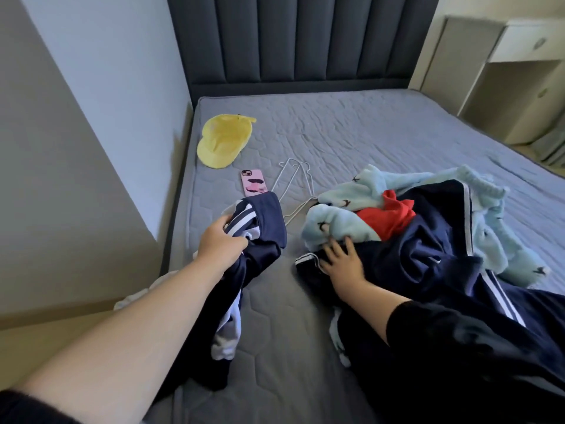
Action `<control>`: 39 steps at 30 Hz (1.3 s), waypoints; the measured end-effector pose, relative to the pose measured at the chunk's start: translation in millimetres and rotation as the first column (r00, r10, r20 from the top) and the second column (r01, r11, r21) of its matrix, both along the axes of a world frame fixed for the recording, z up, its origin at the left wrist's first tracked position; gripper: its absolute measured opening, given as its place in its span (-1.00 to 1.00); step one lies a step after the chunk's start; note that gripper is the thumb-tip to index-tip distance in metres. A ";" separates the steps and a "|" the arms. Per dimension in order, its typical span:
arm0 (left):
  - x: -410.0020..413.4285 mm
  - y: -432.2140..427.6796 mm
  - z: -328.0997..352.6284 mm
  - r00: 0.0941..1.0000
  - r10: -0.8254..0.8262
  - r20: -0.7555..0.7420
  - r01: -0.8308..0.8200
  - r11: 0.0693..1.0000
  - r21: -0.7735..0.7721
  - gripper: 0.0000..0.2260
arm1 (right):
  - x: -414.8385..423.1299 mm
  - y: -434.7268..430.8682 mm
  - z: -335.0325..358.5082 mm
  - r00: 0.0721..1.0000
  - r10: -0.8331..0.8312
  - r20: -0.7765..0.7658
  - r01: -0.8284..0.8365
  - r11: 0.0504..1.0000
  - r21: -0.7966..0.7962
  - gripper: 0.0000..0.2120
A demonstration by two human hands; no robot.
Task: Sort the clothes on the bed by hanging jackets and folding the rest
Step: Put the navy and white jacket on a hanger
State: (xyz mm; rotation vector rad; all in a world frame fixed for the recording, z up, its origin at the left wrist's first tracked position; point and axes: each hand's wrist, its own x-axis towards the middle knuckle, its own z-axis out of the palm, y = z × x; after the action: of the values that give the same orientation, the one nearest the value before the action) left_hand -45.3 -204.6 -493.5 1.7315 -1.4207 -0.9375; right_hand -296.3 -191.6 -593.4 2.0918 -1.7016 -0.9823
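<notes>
My left hand [220,244] grips a navy garment with white stripes [265,228], lifted off the grey mattress [351,130]; its lower part hangs toward the bed's near edge. My right hand [342,264] rests with spread fingers on a second navy striped garment [428,255] in the pile at the right. That pile also holds a light blue fleece piece [345,191] and a red garment [388,215]. White wire hangers [295,179] lie on the mattress between the two navy pieces, partly under the pile.
A yellow cap [224,140] and a pink phone [253,182] lie near the bed's left edge. The dark padded headboard [299,41] stands at the back. A wall runs along the left; a white cabinet [501,71] stands at the far right.
</notes>
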 end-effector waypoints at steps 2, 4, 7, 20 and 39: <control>-7.5 -1.1 0.5 1.000 -0.002 0.005 0.002 1.000 -0.009 -0.67 | -40.5 -10.5 2.9 0.996 -0.076 -0.050 0.073 0.996 -0.059 -0.55; -13.6 -2.2 -1.7 1.000 -0.005 -0.001 0.005 1.000 -0.013 -0.67 | -82.1 -12.2 6.3 0.981 -0.176 -0.077 0.168 0.980 -0.104 -0.55; -17.8 -3.1 -8.1 1.000 0.002 -0.028 -0.002 1.000 0.000 -0.66 | -120.7 -13.2 20.8 0.919 -0.375 -0.119 0.356 0.922 -0.156 -0.48; 36.1 0.0 10.3 0.924 0.025 -0.382 0.007 0.996 0.084 -0.57 | 94.6 -13.6 57.6 -0.432 -0.643 0.632 0.008 0.698 0.716 -0.46; 28.8 32.6 202.3 0.614 -0.085 -0.785 -0.019 0.992 -0.123 -0.70 | 144.4 18.2 296.4 -0.835 0.058 0.547 0.220 0.947 0.235 -0.91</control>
State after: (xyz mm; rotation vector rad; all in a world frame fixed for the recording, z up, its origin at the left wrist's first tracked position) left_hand -16.5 -172.0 -291.3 0.9538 -0.8672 -1.3783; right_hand -151.8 -173.4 -297.0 2.0984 -2.0772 3.0202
